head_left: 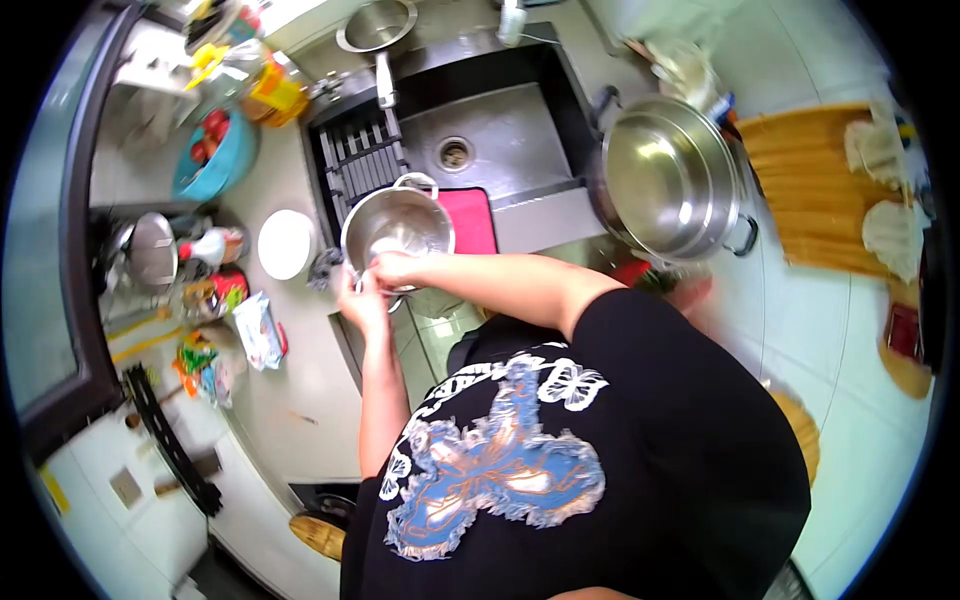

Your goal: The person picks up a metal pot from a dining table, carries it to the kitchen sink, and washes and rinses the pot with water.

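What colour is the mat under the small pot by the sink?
Pinkish red; the mat shows best in the head view.

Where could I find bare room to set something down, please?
The sink floor looks bare between the drain and the big pot. The counter is bare between the packet and left forearm. It is crowded beyond the packet, with bottle and wrappers, and at the smaller pot, where left hand and right hand meet.
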A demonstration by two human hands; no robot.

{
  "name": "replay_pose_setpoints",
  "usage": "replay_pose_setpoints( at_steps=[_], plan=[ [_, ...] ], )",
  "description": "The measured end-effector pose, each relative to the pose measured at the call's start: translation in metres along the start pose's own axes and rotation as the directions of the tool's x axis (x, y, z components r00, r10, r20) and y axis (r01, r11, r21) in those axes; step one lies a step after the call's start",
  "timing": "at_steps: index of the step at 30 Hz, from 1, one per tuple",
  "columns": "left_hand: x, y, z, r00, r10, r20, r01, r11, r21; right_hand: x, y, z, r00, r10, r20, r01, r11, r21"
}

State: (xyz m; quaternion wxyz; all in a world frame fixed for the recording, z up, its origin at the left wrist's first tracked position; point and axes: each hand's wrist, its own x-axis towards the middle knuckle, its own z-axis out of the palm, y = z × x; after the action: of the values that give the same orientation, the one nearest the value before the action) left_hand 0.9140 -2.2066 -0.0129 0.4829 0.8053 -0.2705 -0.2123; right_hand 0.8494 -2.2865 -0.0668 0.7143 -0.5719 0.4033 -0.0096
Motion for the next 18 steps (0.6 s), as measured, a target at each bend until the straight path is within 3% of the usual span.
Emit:
replay_pose_setpoints(
  at_steps=[1,2,3,4,5,6,7,8,9,10,12,13,14,16,18],
  plan=[
    [0.002,0.007,-0.004,0.999,-0.041,0.024,0.041,0.999,0.007,-0.017,-0.018,-0.005,0.999,-0.035,0.039,0.037,0.998,-0.059],
    [0.003,0.014,-0.005,0.995,-0.088,0.046,0.087,0.996,0.01,-0.021,-0.015,-0.007,0.992,-0.088,0.095,0.088,0.996,0.005],
    [0.006,0.006,-0.002,0.992,-0.119,0.038,0.12,0.992,-0.039,-0.034,-0.018,-0.021,0.942,-0.122,0.314,0.156,0.984,-0.087],
    [0.009,-0.002,-0.001,0.988,-0.15,0.02,0.151,0.984,-0.09,-0.04,-0.006,-0.03,0.882,-0.257,0.395,0.333,0.933,-0.137],
    [0.011,-0.001,-0.003,0.976,-0.211,0.046,0.216,0.958,-0.187,-0.079,-0.032,-0.046,0.901,-0.185,0.392,0.384,0.761,-0.523],
    [0.013,0.001,-0.005,0.962,-0.261,0.078,0.273,0.92,-0.282,-0.091,-0.042,-0.059,0.941,0.07,0.331,0.256,0.494,-0.831],
    [0.013,-0.002,-0.006,0.964,-0.254,0.079,0.266,0.932,-0.247,-0.105,-0.067,-0.077,0.924,0.136,0.359,0.317,0.254,-0.914],
    [0.014,-0.005,-0.005,0.966,-0.243,0.084,0.256,0.943,-0.214,-0.091,-0.04,-0.092,0.891,0.002,0.454,0.448,0.149,-0.881],
    [0.012,-0.001,-0.002,0.982,-0.188,0.015,0.187,0.966,-0.179,-0.096,-0.048,-0.089,0.911,-0.009,0.412,0.41,0.128,-0.903],
    [0.009,0.007,0.002,0.99,-0.132,-0.048,0.124,0.983,-0.135,-0.105,-0.076,-0.074,0.932,0.149,0.329,0.313,0.122,-0.942],
    [0.003,0.039,-0.01,0.97,-0.242,0.008,0.241,0.96,-0.142,-0.092,-0.064,-0.042,0.943,0.023,0.331,0.282,0.47,-0.836],
    [0.002,0.031,-0.005,0.982,-0.185,-0.043,0.178,0.977,-0.119,-0.086,-0.055,-0.033,0.926,-0.181,0.33,0.36,0.685,-0.634],
    [0.004,0.022,-0.003,0.988,-0.124,-0.097,0.116,0.989,-0.089,-0.077,-0.05,-0.032,0.909,-0.203,0.363,0.383,0.75,-0.54],
    [0.01,0.012,-0.005,0.986,-0.16,-0.044,0.148,0.967,-0.208,-0.09,-0.048,-0.044,0.906,-0.178,0.385,0.392,0.699,-0.598],
    [0.013,0.01,-0.013,0.992,-0.124,-0.022,0.12,0.984,-0.134,-0.11,-0.08,-0.071,0.901,0.097,0.423,0.398,0.2,-0.895]
  ],
)
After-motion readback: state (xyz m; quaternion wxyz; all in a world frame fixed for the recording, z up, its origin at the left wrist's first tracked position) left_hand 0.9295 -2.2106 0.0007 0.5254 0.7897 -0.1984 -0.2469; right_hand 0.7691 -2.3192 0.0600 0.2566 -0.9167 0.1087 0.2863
